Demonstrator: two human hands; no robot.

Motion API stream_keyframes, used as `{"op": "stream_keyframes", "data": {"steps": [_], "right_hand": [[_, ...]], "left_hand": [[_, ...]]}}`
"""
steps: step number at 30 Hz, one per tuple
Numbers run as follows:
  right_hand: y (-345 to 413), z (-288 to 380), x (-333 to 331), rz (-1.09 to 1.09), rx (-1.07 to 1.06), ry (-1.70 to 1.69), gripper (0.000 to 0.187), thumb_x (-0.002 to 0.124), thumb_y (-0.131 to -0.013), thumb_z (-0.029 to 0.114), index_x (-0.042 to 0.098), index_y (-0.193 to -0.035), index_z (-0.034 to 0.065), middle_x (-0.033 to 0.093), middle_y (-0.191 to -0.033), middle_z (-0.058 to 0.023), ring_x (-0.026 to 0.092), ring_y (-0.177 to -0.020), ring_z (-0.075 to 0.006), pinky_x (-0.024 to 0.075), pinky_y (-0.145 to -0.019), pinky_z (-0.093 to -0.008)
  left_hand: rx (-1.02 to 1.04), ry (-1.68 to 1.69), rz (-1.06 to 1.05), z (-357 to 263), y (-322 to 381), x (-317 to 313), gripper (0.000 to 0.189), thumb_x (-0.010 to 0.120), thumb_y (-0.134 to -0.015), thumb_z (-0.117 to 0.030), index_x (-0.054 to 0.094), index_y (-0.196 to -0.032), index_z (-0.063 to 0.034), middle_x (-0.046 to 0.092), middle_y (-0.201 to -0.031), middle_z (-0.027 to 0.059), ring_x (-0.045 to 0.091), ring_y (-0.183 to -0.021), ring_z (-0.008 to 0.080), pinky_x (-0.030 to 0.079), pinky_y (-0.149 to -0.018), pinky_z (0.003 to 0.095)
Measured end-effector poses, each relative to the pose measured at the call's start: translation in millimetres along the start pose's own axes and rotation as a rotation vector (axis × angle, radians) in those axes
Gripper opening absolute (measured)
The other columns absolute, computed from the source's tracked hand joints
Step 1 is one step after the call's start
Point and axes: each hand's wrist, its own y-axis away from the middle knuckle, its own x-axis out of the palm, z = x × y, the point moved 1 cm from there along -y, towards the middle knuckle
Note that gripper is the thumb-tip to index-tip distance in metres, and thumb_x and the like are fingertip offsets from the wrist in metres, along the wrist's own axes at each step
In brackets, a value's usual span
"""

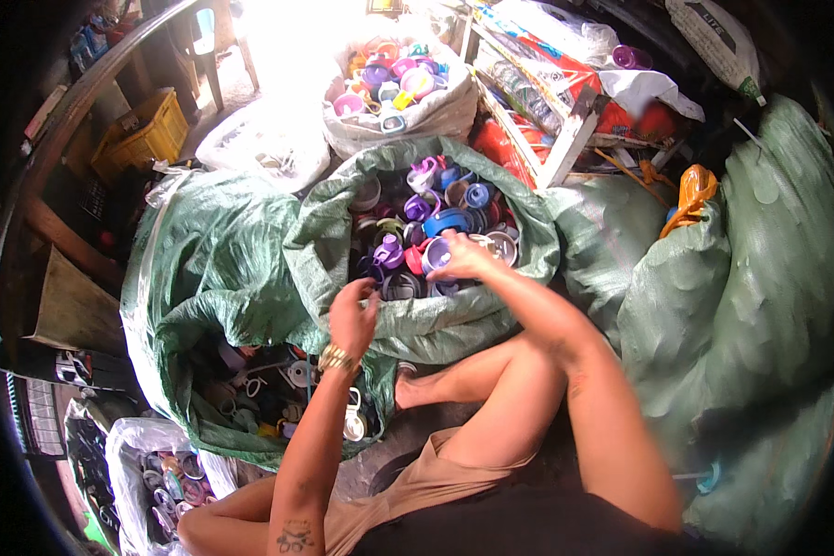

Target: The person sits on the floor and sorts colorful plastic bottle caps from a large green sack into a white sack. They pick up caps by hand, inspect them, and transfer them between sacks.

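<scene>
In front of me stands an open green woven sack (417, 330) with a rolled rim, filled with plastic bottle lids in many colours. My right hand (469, 256) is over the pile, its thumb and fingers around a round lavender lid (436, 254). A blue lid (448, 221) lies just beyond it. My left hand (352, 316), with a gold-coloured bracelet at the wrist, is over the sack's near left rim, thumb apart from the fingers and nothing visible in it. A purple spouted lid (389, 251) and a red lid (414, 258) lie between the hands.
A second green sack (215, 236) with mixed lids adjoins on the left. Beyond is a white sack (403, 132) of bright lids. Full green sacks (771, 278) crowd the right. A clear plastic bag (128, 445) with lids sits lower left, a yellow crate (146, 135) upper left.
</scene>
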Motion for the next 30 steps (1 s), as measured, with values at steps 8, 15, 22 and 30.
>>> {"op": "stream_keyframes", "data": {"steps": [8,15,22,30], "right_hand": [[-17,23,-69,0.161,-0.093,-0.155,0.051,0.074,-0.084,0.046,0.077,-0.12,0.0103,0.078,-0.106,-0.0142,0.075,-0.096,-0.0328,0.0569,-0.092,-0.0416],[-52,44,-213,0.03,-0.002,-1.18,0.084,0.071,-0.088,0.066,0.05,-0.151,0.013,0.076,-0.11,-0.0107,0.068,-0.112,-0.021,0.0457,-0.103,-0.0513],[-44,66,-41,-0.103,-0.508,-0.509,0.072,0.068,-0.099,0.052,0.053,-0.15,0.0034,0.071,-0.126,-0.013,0.066,-0.117,-0.0256,0.0505,-0.105,-0.0364],[-100,53,-132,0.19,-0.177,-1.182,0.053,0.076,-0.095,0.035,0.06,-0.136,0.0051,0.068,-0.122,-0.009,0.072,-0.094,-0.0229,0.0642,-0.075,-0.0395]], "left_hand": [[0.076,-0.575,0.321,16,-101,79,0.075,0.08,-0.086,-0.028,0.045,-0.153,-0.0219,0.038,-0.159,0.0178,0.046,-0.138,0.0405,0.051,-0.101,0.055],[0.09,-0.573,0.369,36,-128,88,0.052,0.07,-0.089,-0.02,0.059,-0.14,-0.0236,0.053,-0.145,0.0198,0.061,-0.119,0.0404,0.058,-0.091,0.0506],[-0.242,0.694,0.14,14,-104,50,0.043,0.069,-0.101,-0.022,0.062,-0.14,-0.0063,0.075,-0.115,0.0123,0.07,-0.101,0.0164,0.055,-0.084,0.0293],[-0.501,0.787,0.179,-11,-20,-14,0.064,0.067,-0.101,-0.04,0.048,-0.15,-0.0046,0.059,-0.139,0.0171,0.065,-0.115,0.027,0.062,-0.075,0.0364]]}}
